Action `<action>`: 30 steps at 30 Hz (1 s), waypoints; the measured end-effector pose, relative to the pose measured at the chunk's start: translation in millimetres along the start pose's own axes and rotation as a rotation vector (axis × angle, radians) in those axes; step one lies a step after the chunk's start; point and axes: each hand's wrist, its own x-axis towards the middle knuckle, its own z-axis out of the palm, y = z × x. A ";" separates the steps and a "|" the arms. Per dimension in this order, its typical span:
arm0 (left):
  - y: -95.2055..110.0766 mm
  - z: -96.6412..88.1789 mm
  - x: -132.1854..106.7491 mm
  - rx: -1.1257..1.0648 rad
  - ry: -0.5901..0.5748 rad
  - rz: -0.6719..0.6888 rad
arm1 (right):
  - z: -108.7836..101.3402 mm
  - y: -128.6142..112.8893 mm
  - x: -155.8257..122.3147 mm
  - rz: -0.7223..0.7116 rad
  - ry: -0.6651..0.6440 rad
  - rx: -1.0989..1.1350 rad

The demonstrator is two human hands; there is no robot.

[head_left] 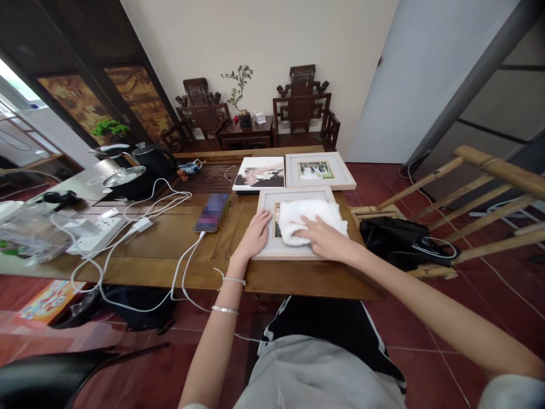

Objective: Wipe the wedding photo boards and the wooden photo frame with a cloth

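A white picture frame [269,197] lies flat on the wooden table [170,250] in front of me. My left hand [254,234] rests flat on the frame's left edge, fingers spread. My right hand [324,237] presses flat on a folded white cloth [310,216] that covers most of the frame's glass. Behind it lie another white frame [319,170] and an unframed photo print [259,172].
A phone [212,212] on a white charging cable lies left of the frame. A power strip [96,234], kettles [140,165] and a plastic bag sit further left. A black bag [400,241] rests on a bamboo chair at right. Carved chairs stand by the far wall.
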 end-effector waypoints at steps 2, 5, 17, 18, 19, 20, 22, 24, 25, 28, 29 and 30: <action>-1.6 0.8 -0.2 -0.007 0.007 0.001 | 3.3 25.9 19.9 0.046 0.091 -0.072; -2.6 0.8 -0.6 -0.020 0.014 0.006 | 2.3 57.3 46.6 0.126 0.191 -0.151; 1.6 -0.1 -0.3 -0.026 0.014 -0.015 | -3.3 5.2 11.6 0.068 -0.057 -0.156; 1.3 0.3 -0.1 -0.025 0.016 -0.016 | -7.6 -3.5 1.9 0.035 -0.090 -0.120; 1.2 0.7 0.2 -0.026 0.018 -0.016 | -12.2 -11.7 -7.0 -0.001 -0.124 -0.082; 1.5 0.9 0.5 -0.028 0.020 -0.017 | -16.7 -19.5 -14.8 -0.037 -0.153 -0.046; 3.5 0.7 1.2 -0.038 0.028 -0.027 | -23.2 -33.6 -26.5 -0.101 -0.194 0.015; 7.4 -0.4 1.6 -0.057 0.034 -0.058 | -24.0 -45.0 -32.1 -0.148 -0.190 0.044; 9.9 -1.2 1.6 -0.069 0.037 -0.080 | -22.0 -49.2 -32.3 -0.165 -0.171 0.043; 17.5 -3.4 1.0 -0.116 0.044 -0.146 | -10.1 -54.1 -22.3 -0.169 -0.096 0.014; 19.7 -3.9 0.5 -0.135 0.053 -0.165 | -5.7 -53.1 -15.5 -0.158 -0.078 0.006; 21.4 -4.4 0.0 -0.156 0.064 -0.182 | -1.8 -51.0 -7.1 -0.142 -0.063 -0.001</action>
